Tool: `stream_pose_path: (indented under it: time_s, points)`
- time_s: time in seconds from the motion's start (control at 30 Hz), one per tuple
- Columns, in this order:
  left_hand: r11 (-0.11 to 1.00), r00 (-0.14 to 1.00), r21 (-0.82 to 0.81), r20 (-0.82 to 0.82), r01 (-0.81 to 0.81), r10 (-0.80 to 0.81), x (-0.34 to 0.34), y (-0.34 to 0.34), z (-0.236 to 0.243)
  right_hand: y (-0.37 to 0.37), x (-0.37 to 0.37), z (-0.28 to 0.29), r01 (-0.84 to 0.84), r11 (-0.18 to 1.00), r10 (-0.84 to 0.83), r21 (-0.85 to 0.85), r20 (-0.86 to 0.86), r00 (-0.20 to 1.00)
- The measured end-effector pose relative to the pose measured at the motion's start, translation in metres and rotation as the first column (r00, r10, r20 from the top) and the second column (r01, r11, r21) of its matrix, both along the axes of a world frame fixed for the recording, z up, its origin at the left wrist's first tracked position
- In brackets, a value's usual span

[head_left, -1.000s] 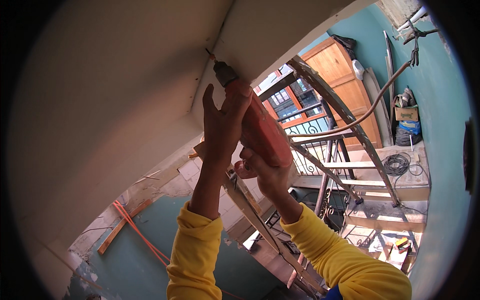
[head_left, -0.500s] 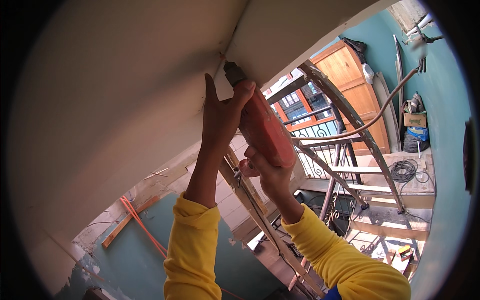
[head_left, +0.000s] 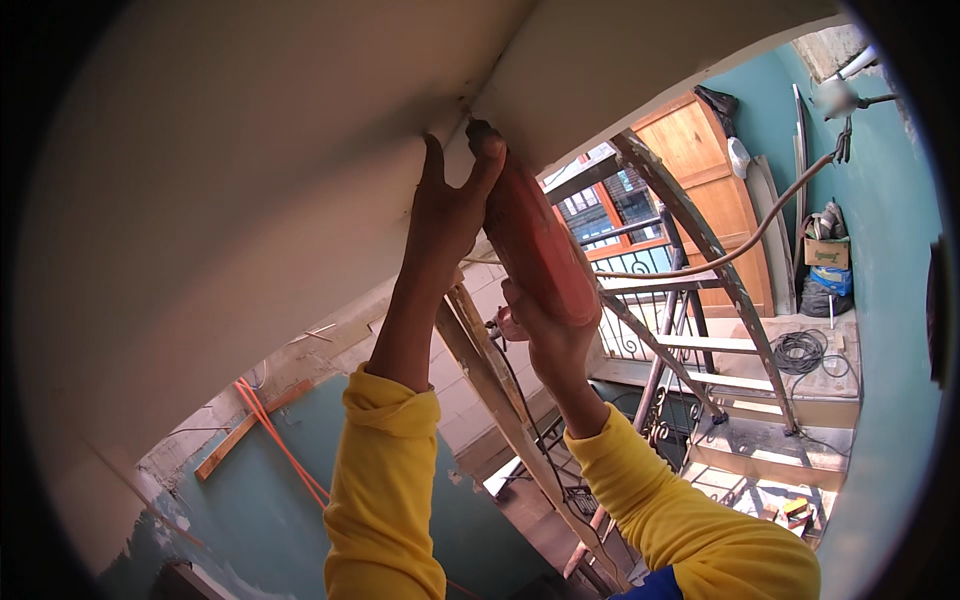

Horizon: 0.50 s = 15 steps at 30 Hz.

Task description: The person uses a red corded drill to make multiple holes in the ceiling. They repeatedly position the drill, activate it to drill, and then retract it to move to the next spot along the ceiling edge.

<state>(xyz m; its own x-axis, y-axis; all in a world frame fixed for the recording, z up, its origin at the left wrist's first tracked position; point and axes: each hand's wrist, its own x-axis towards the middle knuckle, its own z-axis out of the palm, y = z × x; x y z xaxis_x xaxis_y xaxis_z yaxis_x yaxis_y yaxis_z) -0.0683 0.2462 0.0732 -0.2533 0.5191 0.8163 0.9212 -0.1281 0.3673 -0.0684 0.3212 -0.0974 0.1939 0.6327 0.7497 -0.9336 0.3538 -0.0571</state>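
A red power drill [head_left: 540,245] points up at a joint between pale ceiling panels [head_left: 250,150]. My right hand [head_left: 555,335] is closed around its grip at the rear end. Toward the front, my left hand [head_left: 440,215] steadies the drill, its thumb lying over the dark chuck [head_left: 482,132]. One left finger stretches up apart from the drill, close to the panel; the other left fingers are hidden. The short bit at the chuck's tip meets the panel by the joint. Both forearms are in yellow sleeves [head_left: 385,480].
A paint-spattered ladder [head_left: 690,220] stands at the right, with a brown cable [head_left: 740,245] hanging across it. Beyond are a wooden door [head_left: 700,180], a coiled black cable [head_left: 800,352] and steps [head_left: 765,455]. Wooden props [head_left: 510,410] rise below my hands; orange cables [head_left: 280,440] hang at left.
The chuck has come closer to the panel, and less of the bit shows. Both hands have kept their hold on the drill. The view has shifted slightly.
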Motion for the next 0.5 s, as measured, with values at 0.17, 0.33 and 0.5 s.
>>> stream_pose_path:
  time_s: [0.17,0.33,0.5]
  points:
    - [0.987,0.985,-0.037,0.081,0.155,-0.152,-0.041,-0.011,-0.085,-0.018,0.015,-0.149,-0.01,0.989,0.027,-0.146,0.116,0.993]
    - [0.945,0.614,0.189,0.723,0.266,-0.318,-0.097,-0.08,-0.246,-0.055,0.065,-0.224,-0.06,0.98,0.114,-0.19,0.287,0.951]
    - [0.9,-0.346,0.431,0.855,0.059,-0.386,-0.175,-0.141,-0.52,-0.077,0.107,-0.294,-0.075,0.942,0.252,-0.327,0.543,0.801]
